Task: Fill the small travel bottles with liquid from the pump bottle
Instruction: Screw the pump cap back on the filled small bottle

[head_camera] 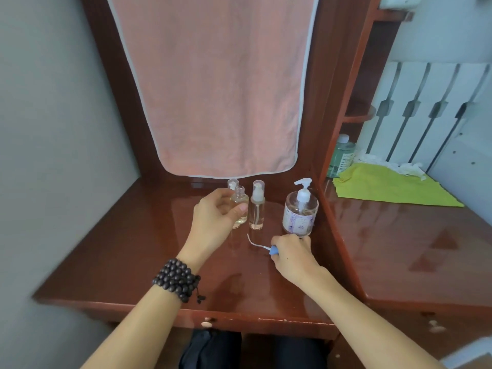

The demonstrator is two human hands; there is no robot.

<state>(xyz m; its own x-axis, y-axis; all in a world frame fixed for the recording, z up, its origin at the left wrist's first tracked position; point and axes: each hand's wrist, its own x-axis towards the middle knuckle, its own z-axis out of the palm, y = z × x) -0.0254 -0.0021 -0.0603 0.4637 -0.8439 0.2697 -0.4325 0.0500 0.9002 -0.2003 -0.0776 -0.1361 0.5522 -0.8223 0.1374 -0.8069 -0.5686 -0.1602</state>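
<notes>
My left hand holds a small round clear travel bottle with no cap, a little pale liquid inside. Behind it stands another small bottle with a clear cap, mostly hidden. To the right stands a taller clear travel bottle with a white pump under a clear cap. The big pump bottle, clear with a purple label and white pump, stands at the right. My right hand rests on the table, closed around a blue pump part with a thin clear tube lying on the wood.
The glossy red-brown dressing table has a pink towel hanging at its back. A raised side cabinet at the right carries a yellow-green cloth and a green bottle. A white radiator stands behind it.
</notes>
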